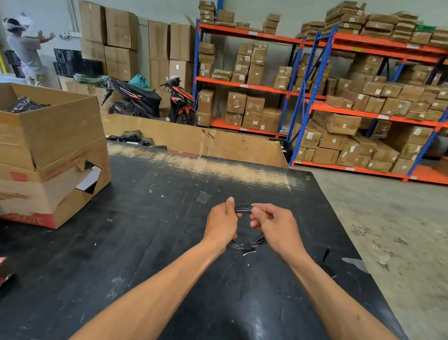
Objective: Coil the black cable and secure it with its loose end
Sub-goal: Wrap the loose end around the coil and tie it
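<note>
A black cable (pixel 247 227), wound into a small round coil of several turns, is held above the black desk (pixel 156 245) between the two hands. The left hand (pixel 222 222) is closed around the coil's left side, with its thumb raised along the top and its fingers curled out of sight behind. The right hand (pixel 273 225) is pinched on the upper right of the coil, thumb and forefinger pressed together on the strands, the other fingers loosely bent. At the lower edge of the coil a short flat band or tab (pixel 247 250) is seen crossing the strands; whether it is the cable's loose end cannot be told. The coil is held near the middle of the desk, slightly towards its right side, tilted so that its opening is faced towards the camera.

On the left of the desk a large open cardboard box (pixel 37 150) is stood, with dark items seen inside it. Beyond the desk, a long low cardboard bin (pixel 220 142) is placed, and behind that a parked motorcycle (pixel 153 101) and orange-and-blue shelving (pixel 318 96) loaded with cartons are seen.
</note>
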### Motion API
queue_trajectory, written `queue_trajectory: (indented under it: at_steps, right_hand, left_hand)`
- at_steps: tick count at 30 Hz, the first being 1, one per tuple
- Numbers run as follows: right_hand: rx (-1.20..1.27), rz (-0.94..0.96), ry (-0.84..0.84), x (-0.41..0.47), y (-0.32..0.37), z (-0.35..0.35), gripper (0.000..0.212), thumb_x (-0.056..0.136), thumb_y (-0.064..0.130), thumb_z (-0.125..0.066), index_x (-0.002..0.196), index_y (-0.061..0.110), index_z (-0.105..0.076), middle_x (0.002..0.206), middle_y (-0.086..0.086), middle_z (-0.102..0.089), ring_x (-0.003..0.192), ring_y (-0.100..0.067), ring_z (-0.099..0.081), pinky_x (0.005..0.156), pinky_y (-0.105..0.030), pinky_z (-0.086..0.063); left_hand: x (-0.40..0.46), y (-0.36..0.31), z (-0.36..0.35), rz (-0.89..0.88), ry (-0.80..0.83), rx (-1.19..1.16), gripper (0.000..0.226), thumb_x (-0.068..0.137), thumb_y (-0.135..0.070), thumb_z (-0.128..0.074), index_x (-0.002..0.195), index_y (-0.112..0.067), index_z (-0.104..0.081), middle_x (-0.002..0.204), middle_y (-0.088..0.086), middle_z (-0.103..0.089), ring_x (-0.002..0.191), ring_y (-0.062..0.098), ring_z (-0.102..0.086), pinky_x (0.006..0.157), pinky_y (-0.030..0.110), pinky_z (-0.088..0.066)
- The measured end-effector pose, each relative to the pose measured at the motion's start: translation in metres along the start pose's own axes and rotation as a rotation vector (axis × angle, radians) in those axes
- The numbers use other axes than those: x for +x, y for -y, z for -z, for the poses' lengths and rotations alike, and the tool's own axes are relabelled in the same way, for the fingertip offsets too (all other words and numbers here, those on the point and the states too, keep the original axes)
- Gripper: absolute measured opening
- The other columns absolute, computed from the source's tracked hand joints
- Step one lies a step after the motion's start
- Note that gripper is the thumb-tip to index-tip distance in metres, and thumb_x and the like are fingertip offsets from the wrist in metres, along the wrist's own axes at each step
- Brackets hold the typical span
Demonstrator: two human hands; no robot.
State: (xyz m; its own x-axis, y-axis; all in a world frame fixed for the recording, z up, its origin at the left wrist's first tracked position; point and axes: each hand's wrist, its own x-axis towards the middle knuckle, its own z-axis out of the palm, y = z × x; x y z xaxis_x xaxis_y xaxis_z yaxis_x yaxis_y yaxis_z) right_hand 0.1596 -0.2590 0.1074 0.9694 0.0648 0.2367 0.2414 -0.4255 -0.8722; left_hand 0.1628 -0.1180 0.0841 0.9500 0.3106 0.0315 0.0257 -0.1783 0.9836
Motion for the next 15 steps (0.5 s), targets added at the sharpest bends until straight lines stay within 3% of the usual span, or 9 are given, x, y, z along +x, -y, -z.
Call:
queue_trajectory:
  at_steps: [3,5,7,9,12,15]
  right_hand:
    - [0.007,-0.022,-0.026,0.001,0.000,0.003,0.016,0.098,0.017,-0.065,0.104,0.021,-0.079,0.076,-0.002,-0.079,0.078,-0.017,-0.077,0.087,-0.039,-0.060]
    - [-0.016,-0.009,-0.104,0.001,0.000,0.005,0.019,0.096,0.016,-0.066,0.091,0.031,-0.078,0.068,0.003,-0.077,0.066,-0.005,-0.073,0.071,-0.018,-0.056]
    - [-0.029,-0.007,-0.140,0.004,-0.002,0.008,0.021,0.095,0.015,-0.066,0.088,0.031,-0.078,0.067,0.004,-0.076,0.056,0.004,-0.067,0.060,-0.004,-0.047]
    - [-0.042,-0.025,-0.131,0.006,-0.002,0.011,0.016,0.095,0.015,-0.066,0.092,0.024,-0.080,0.071,0.004,-0.077,0.056,0.004,-0.066,0.063,-0.006,-0.049]
    - [-0.034,-0.055,-0.104,0.009,-0.005,0.015,0.013,0.094,0.015,-0.067,0.100,0.019,-0.078,0.077,0.002,-0.079,0.063,-0.004,-0.070,0.078,-0.025,-0.058]
    - [-0.012,-0.068,-0.086,0.011,-0.010,0.017,0.007,0.093,0.015,-0.071,0.100,0.017,-0.070,0.076,0.003,-0.079,0.063,-0.004,-0.072,0.077,-0.027,-0.058]
  left_hand:
    - [-0.001,0.002,0.002,-0.011,0.062,-0.046,0.044,0.103,-0.046,-0.035,0.077,-0.016,-0.053,0.058,-0.005,-0.049,0.032,0.009,-0.044,0.051,0.029,-0.041]
    - [0.000,-0.001,0.003,-0.079,0.133,-0.006,0.037,0.103,-0.043,-0.039,0.084,-0.016,-0.059,0.061,-0.002,-0.055,0.043,0.011,-0.055,0.056,0.035,-0.049]
    - [0.002,-0.008,0.006,-0.153,0.211,-0.022,0.026,0.102,-0.036,-0.048,0.106,-0.020,-0.069,0.077,-0.003,-0.068,0.060,0.010,-0.064,0.065,0.032,-0.058]
    - [0.006,-0.014,0.010,-0.205,0.260,-0.018,0.022,0.100,-0.024,-0.057,0.115,-0.018,-0.072,0.087,-0.001,-0.073,0.072,0.009,-0.066,0.072,0.026,-0.061]
    - [0.010,-0.021,0.014,-0.169,0.323,-0.036,0.023,0.094,-0.008,-0.065,0.116,-0.005,-0.073,0.080,0.008,-0.072,0.069,0.014,-0.065,0.074,0.027,-0.061]
    - [0.013,-0.024,0.018,-0.166,0.376,0.067,0.028,0.089,-0.014,-0.074,0.116,-0.008,-0.072,0.076,0.008,-0.074,0.066,0.014,-0.068,0.077,0.024,-0.059]
